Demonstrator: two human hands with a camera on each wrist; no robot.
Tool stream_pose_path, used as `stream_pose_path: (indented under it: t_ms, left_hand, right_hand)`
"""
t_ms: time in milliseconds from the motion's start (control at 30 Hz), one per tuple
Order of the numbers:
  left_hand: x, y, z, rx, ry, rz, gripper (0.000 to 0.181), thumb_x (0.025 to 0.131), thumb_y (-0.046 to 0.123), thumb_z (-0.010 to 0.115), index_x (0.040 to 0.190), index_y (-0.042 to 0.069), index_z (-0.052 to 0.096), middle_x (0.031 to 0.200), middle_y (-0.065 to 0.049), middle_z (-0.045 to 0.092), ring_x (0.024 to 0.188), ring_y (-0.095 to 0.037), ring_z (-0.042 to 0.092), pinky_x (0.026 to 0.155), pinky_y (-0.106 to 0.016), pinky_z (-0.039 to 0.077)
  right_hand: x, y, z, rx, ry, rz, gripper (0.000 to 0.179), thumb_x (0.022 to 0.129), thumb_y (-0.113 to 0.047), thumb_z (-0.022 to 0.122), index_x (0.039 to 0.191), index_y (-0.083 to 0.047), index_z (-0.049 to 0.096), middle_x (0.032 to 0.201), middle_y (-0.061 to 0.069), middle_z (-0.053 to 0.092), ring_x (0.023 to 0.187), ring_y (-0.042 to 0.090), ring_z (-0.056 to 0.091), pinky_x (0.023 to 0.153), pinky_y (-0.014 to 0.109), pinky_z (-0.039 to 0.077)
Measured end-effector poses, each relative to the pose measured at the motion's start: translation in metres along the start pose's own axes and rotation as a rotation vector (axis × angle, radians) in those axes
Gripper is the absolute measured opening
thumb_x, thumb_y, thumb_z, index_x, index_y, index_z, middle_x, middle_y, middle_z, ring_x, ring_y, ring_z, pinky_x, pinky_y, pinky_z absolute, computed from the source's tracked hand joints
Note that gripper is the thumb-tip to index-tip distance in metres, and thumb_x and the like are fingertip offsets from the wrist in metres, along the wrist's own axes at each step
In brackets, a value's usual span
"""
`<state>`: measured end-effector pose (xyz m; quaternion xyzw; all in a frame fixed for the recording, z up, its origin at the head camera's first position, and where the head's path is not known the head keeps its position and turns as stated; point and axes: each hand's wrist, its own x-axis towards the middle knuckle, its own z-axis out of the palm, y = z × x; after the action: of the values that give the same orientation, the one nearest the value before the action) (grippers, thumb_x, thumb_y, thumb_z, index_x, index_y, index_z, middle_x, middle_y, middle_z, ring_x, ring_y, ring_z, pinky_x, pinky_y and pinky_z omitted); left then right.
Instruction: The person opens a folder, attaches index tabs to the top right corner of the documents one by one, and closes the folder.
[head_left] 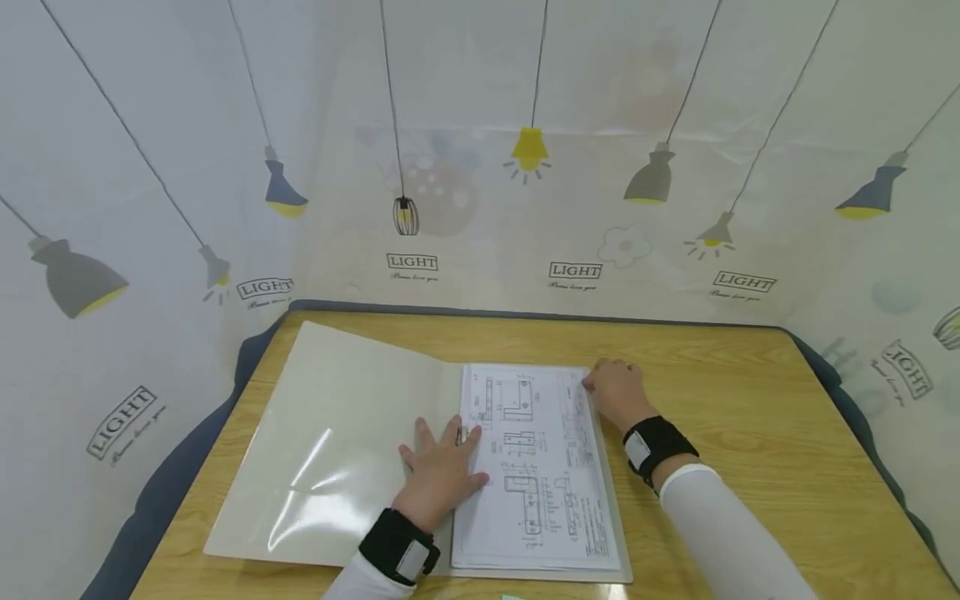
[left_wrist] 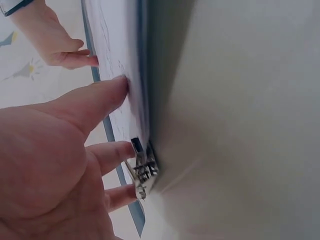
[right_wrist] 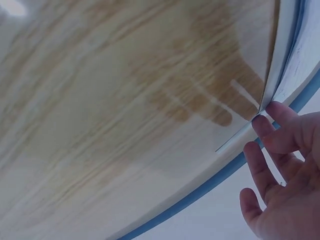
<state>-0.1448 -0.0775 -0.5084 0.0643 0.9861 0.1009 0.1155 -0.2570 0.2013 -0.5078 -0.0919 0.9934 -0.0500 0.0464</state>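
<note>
A pale folder (head_left: 322, 417) lies spread on the table, its glossy cover turned to the left. On its right side rests a stack of printed sheets (head_left: 551, 467) with technical drawings. My left hand (head_left: 435, 483) lies with fingers spread across the folder's fold and the stack's left edge. In the left wrist view, two of its fingertips touch a metal clip (left_wrist: 144, 172) at that edge, and another fingertip touches the paper. At the stack's far right corner, my right hand (head_left: 621, 396) pinches the sheets between thumb and finger; the fingertips are close together in the right wrist view.
The wooden table (head_left: 750, 400) extends right of the folder. Behind and beside it hangs a light curtain (head_left: 465, 308) printed with lamps. A small greenish object (head_left: 512, 597) just shows at the near edge of the head view.
</note>
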Motion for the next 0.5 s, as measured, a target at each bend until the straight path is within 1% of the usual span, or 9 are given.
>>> stream_pose_path:
  t_ms: [67,133,200,233,300,367,433,500]
  left_hand:
    - [0.0,0.001,0.002,0.021,0.018,-0.002,0.075,0.078,0.053,0.069,0.143,0.025,0.044,0.152,-0.013,0.031,0.134,-0.061,0.009,0.09,-0.083,0.015]
    - [-0.001,0.005,0.002,0.071,0.043,-0.002,0.074,0.078,0.053,0.069,0.142,0.024,0.044,0.153,-0.014,0.029,0.134,-0.06,0.012,0.093,-0.081,0.017]
    - [-0.005,0.011,0.0,0.116,0.079,0.009,0.072,0.079,0.05,0.07,0.142,0.023,0.045,0.154,-0.014,0.027,0.136,-0.057,0.014,0.098,-0.077,0.019]
    - [-0.008,0.016,-0.002,0.122,0.093,0.019,0.071,0.08,0.048,0.07,0.142,0.022,0.045,0.155,-0.014,0.025,0.137,-0.055,0.014,0.1,-0.075,0.019]
    - [-0.013,0.028,-0.005,0.122,0.112,0.059,0.069,0.082,0.043,0.07,0.142,0.019,0.045,0.156,-0.014,0.022,0.139,-0.052,0.014,0.103,-0.071,0.018]
    - [-0.017,0.043,-0.009,0.087,0.12,0.115,0.068,0.082,0.039,0.07,0.142,0.015,0.045,0.156,-0.015,0.023,0.14,-0.05,0.014,0.106,-0.069,0.016]
    - [-0.018,0.059,-0.012,0.064,0.095,0.174,0.07,0.083,0.038,0.069,0.142,0.01,0.043,0.155,-0.015,0.024,0.14,-0.048,0.014,0.107,-0.068,0.016]
    - [-0.017,0.075,-0.014,0.09,0.064,0.241,0.072,0.084,0.04,0.067,0.143,0.008,0.041,0.154,-0.015,0.026,0.141,-0.045,0.018,0.107,-0.065,0.02]
  right_hand:
    - [-0.001,-0.001,-0.001,-0.011,-0.004,-0.01,0.025,0.092,-0.01,0.057,0.113,-0.013,0.071,0.12,0.016,0.06,0.115,0.042,0.051,0.1,0.063,0.033]
    - [-0.001,-0.002,-0.002,-0.013,-0.01,-0.014,0.025,0.092,-0.011,0.057,0.113,-0.013,0.07,0.12,0.016,0.06,0.115,0.043,0.051,0.099,0.063,0.033]
    - [-0.001,-0.003,-0.003,-0.008,-0.017,-0.004,0.025,0.092,-0.011,0.057,0.113,-0.013,0.07,0.12,0.016,0.06,0.116,0.042,0.05,0.1,0.062,0.033]
    - [-0.001,-0.003,-0.003,-0.009,-0.02,-0.004,0.025,0.092,-0.01,0.057,0.113,-0.013,0.07,0.12,0.015,0.06,0.116,0.042,0.05,0.1,0.062,0.033]
    - [-0.001,-0.004,-0.004,-0.009,-0.023,-0.002,0.025,0.092,-0.01,0.056,0.113,-0.012,0.07,0.12,0.016,0.06,0.117,0.042,0.05,0.1,0.062,0.033]
    - [-0.002,-0.004,-0.005,-0.005,-0.023,0.002,0.025,0.093,-0.009,0.055,0.113,-0.012,0.071,0.12,0.016,0.06,0.117,0.042,0.05,0.1,0.062,0.033]
    - [-0.002,-0.003,-0.007,-0.002,-0.022,0.001,0.026,0.093,-0.009,0.055,0.113,-0.011,0.071,0.121,0.016,0.06,0.117,0.042,0.05,0.1,0.063,0.033]
    - [-0.003,-0.003,-0.008,0.008,-0.027,0.006,0.026,0.094,-0.008,0.053,0.113,-0.011,0.07,0.121,0.016,0.06,0.117,0.043,0.049,0.1,0.062,0.033]
